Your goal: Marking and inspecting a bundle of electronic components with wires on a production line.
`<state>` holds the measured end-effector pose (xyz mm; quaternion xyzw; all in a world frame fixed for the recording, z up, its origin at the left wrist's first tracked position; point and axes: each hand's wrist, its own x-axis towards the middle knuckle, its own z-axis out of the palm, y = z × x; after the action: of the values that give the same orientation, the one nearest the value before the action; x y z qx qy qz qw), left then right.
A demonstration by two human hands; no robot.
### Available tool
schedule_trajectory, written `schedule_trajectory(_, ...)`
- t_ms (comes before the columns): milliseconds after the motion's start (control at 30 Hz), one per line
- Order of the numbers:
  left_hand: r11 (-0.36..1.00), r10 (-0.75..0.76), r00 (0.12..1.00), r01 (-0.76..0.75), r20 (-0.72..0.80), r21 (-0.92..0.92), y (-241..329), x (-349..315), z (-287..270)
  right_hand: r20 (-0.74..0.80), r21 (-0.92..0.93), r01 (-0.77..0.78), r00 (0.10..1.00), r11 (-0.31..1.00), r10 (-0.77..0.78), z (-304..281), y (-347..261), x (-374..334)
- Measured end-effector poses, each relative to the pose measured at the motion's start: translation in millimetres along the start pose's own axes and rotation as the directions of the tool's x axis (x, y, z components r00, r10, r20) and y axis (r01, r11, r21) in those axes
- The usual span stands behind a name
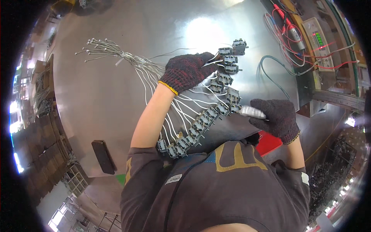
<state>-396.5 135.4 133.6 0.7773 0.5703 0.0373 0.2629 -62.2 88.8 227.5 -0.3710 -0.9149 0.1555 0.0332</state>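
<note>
My left hand point(189, 71), in a dark knit glove with a yellow cuff, curls its thumb and fingers around white capillary tubes point(212, 63) beside several thermostats point(231, 59). These are grey blocks with metal shafts. Further thermostats point(201, 124) lie in a slanting row toward my body, a white tube running from each. The tubes gather into a metal bundle point(133, 58) with bulb ends at the far left. In my right hand point(276, 118), also gloved, is a short silver-wrapped object point(252, 112). Its tip meets a thermostat point(235, 108) at the row's right end; its kind is unclear.
A dark phone point(104, 157) lies on the metal table point(92, 112) near its front left. At the right are a red-handled tool point(289, 25) with coiled cables, a teal cable point(266, 63) and a meter with a lit display point(318, 40). Something red point(268, 144) sits below the edge.
</note>
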Motion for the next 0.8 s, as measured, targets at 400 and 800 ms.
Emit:
schedule_trajectory(400, 0.999, -0.038, 0.999, 0.038, -0.027, -0.02, 3.1, -1.9, -2.8, 0.154, -0.196, 0.1, 0.986, 0.976, -0.07, -9.2, 4.2, 14.7)
schedule_trajectory(800, 0.995, -0.102, 0.984, 0.097, -0.144, -0.037, -15.0, -14.7, -4.8, 0.18, -0.35, 0.191, 0.974, 0.917, -0.134, -23.4, 10.1, 40.7)
